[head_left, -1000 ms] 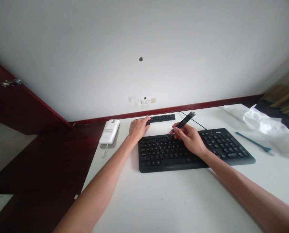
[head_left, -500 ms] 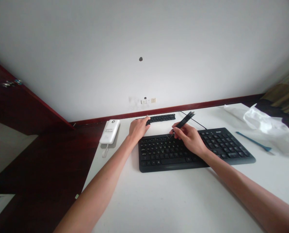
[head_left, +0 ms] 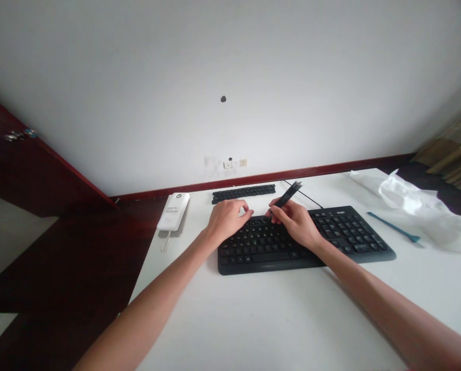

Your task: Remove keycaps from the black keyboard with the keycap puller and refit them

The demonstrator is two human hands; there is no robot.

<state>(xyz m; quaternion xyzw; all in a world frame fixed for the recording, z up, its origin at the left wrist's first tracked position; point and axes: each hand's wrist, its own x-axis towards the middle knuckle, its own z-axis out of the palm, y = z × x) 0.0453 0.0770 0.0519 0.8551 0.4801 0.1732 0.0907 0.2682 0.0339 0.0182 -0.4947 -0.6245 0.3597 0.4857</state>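
A black keyboard point(head_left: 275, 265) lies on the white table, its keys partly covered by my hands. My right hand point(head_left: 294, 219) grips a slim black keycap puller point(head_left: 288, 194) with bristles at its raised end. Thin wire prongs at its lower end reach the upper rows of keys. Over the keyboard's upper left corner is my left hand point(head_left: 230, 219), its thumb and forefinger curved towards each other, with nothing visible between them. Behind the keyboard, loose black keycaps point(head_left: 244, 192) are lined up in rows.
A white power bank point(head_left: 173, 212) with a short strap lies near the table's left edge. To the right are a blue thin tool point(head_left: 395, 226) and a crumpled white plastic bag point(head_left: 416, 203). A black cable point(head_left: 308, 197) runs behind the keyboard towards the wall.
My left hand has come away from the keycap rows and back over the keyboard's upper left, uncovering the rows' left end. My right hand keeps the puller at nearly the same spot.
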